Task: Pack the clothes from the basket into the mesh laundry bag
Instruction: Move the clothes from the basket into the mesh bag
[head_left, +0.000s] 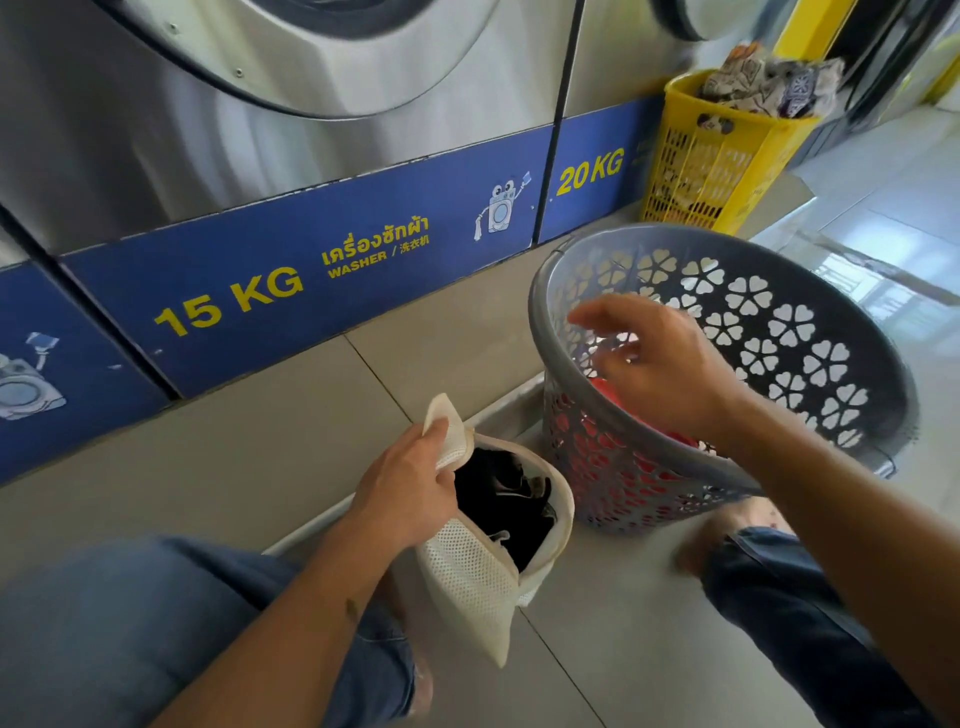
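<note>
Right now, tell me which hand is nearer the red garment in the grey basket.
Right. The right hand hovers open over the grey basket, just above the red garment. The left hand is off beside it, holding the mesh laundry bag.

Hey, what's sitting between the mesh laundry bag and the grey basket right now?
In the head view, nothing: only bare floor tile and a pale raised ledge separate the mesh laundry bag from the grey basket.
</note>
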